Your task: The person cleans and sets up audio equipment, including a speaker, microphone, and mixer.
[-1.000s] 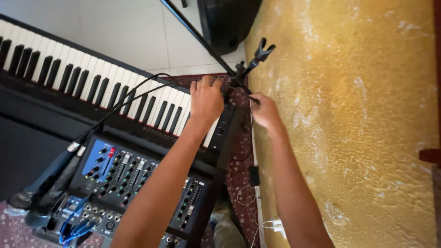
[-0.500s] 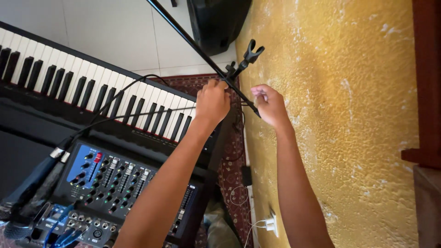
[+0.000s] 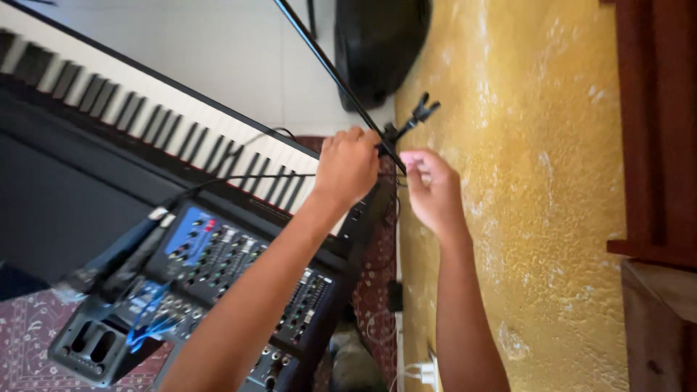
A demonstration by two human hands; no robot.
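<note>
The left hand (image 3: 347, 165) is closed in a fist around the thin black stand pole (image 3: 330, 69), just below its small clamp joint (image 3: 406, 125), close to the yellow wall (image 3: 523, 218). The right hand (image 3: 432, 190) hangs just beside it, fingers loosely curled and pinched near the pole; whether it holds anything I cannot tell. A black cable (image 3: 247, 178) runs leftward from the left hand across the keyboard (image 3: 145, 123), above the mixer (image 3: 218, 268) and a microphone (image 3: 116, 258).
</note>
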